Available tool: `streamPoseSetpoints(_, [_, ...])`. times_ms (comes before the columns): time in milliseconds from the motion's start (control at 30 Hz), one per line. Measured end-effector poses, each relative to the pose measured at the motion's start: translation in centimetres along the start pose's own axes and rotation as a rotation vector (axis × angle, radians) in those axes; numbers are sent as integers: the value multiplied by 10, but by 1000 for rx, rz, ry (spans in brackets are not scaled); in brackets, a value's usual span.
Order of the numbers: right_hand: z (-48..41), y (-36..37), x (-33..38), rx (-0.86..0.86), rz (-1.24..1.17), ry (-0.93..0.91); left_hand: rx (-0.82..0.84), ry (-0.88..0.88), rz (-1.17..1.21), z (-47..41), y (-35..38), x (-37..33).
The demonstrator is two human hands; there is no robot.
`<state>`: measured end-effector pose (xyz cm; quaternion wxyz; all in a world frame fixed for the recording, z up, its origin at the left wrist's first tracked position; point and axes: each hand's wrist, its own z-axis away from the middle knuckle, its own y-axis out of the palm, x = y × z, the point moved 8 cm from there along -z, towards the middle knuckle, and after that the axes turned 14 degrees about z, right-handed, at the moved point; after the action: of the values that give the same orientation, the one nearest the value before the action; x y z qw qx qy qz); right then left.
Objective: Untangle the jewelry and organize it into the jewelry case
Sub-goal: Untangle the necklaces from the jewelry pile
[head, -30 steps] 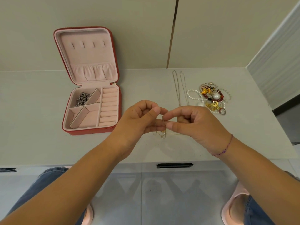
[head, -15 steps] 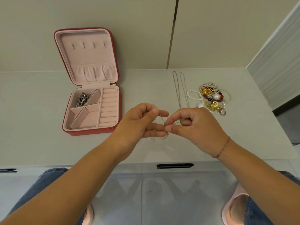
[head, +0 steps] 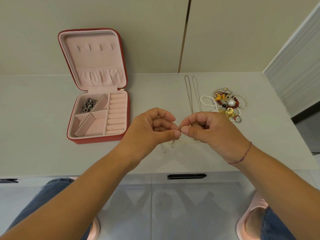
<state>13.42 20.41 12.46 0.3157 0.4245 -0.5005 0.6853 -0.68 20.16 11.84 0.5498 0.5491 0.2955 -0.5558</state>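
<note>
a: obs. left hand point(head: 154, 129) and right hand point(head: 213, 134) meet fingertip to fingertip above the worktop point(head: 34, 118). each pinches the same spot on a fine gold chain point(head: 174, 142), other fingers curled in. the slack hangs below them and seems to reach the surface.

b: failure modes?

a: judgement only. pulling the two pinches apart could cinch the knot tighter or snap a link, since the chain looks very thin. a silvery end (low left of the hands, too small to name) might snag the hanging loop.

b: remaining stock?

a: tangled pile point(head: 225, 104) of pearls, red beads and gold bits lies just beyond the right hand, towards the worktop's right edge. a forearm sweep could knock it off. two thin chains point(head: 190, 94) lie straight beside it. jewelry case point(head: 97, 140) stands open at left, well apart from the hands, with one dark silver piece point(head: 89, 105) in its back-left compartment.

b: surface, room?

a: pale smooth worktop against beige wall panels point(head: 138, 32) with one vertical seam. black drawer handle point(head: 186, 176) under the front edge. glossy grey floor tiles below, knees in jeans, pink slippers. a dropped link would be hard to find there, i'd guess.
</note>
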Motion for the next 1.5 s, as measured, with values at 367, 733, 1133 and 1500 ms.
streamPoseSetpoints(367, [2,-1,4,-28,172,-26,-26,102,-54,-1,-3,-7])
streamPoseSetpoints(733, [3,6,2,80,-99,76,51,106,57,-1,1,-9])
streamPoseSetpoints(1133, [9,30,-3,317,-124,140,93,94,137,1,3,-12])
streamPoseSetpoints(1500, [-2,-15,-2,-164,7,21,-45,119,158,-5,-15,-13])
